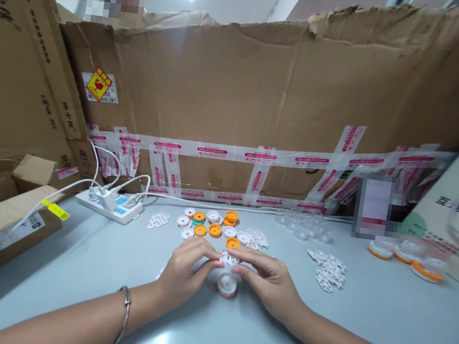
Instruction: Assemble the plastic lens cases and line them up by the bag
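From the head camera, both hands meet in the middle of the grey tabletop (pixel 361 327), fingertips drawn together on one small white disc (pixel 229 259). The left hand (pixel 185 271) pinches it from one side and the right hand (pixel 268 280) from the other. The disc is thin, round and pierced with small holes, and it is held just above the tabletop. Directly beneath it, between the two hands and close to the thumbs, stands a small round cap (pixel 227 284), pale and see-through with a reddish base. A metal bracelet (pixel 123 313) sits on the left wrist. Just beyond the fingertips lies a cluster of orange, white and teal rings (pixel 213 224). A heap of more white discs (pixel 329 268) lies to the right of the right hand, and a smaller heap (pixel 158 219) lies beyond the left hand. Farther left of that, a white power strip (pixel 109 203) rests near the cardboard wall (pixel 265 97).
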Motion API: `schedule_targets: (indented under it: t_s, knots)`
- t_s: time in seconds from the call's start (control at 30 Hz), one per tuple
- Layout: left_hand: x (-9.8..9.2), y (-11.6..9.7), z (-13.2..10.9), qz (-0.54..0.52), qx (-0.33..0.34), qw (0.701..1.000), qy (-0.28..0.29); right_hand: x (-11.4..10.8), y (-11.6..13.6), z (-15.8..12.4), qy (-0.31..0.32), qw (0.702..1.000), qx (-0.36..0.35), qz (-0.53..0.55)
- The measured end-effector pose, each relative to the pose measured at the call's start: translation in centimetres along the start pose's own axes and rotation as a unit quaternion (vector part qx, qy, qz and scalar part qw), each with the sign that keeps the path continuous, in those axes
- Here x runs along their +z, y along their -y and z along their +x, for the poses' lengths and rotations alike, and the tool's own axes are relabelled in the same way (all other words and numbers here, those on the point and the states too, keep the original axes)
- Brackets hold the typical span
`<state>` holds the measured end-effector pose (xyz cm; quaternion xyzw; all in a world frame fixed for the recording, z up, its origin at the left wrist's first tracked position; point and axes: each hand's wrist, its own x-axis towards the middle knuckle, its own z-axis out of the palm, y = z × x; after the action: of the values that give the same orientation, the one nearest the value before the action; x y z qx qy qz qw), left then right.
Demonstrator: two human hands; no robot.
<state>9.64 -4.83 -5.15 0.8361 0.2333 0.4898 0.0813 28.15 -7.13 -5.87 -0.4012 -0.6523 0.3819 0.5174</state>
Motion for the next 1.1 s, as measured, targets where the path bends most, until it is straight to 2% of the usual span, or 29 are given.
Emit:
schedule_targets:
  t_s: [0.13,0.33,0.5,0.77,1.1]
  knots:
    - [0.0,-0.2,0.0,0.005,0.015,1.0,0.0,0.2,-0.7,-0.2,-0.019,0.999,0.015,0.021]
    - [0.0,-0.2,0.0,-0.002,0.013,1.0,0.01,0.2,-0.8,-0.3,-0.011,1.0,0.015,0.003]
    - [0.0,-0.2,0.0,-0.005,0.011,1.0,0.01,0.0,-0.7,-0.3,-0.022,1.0,-0.01,0.001]
    - [-0.1,-0.2,0.0,-0.006,0.009,1.0,0.012,-0.6,-0.3,-0.1,0.011,0.994,-0.093,-0.048]
    - [-0.1,-0.2,-0.1,-0.007,0.007,1.0,0.02,-0.8,-0.3,0.1,0.045,0.994,-0.078,-0.057]
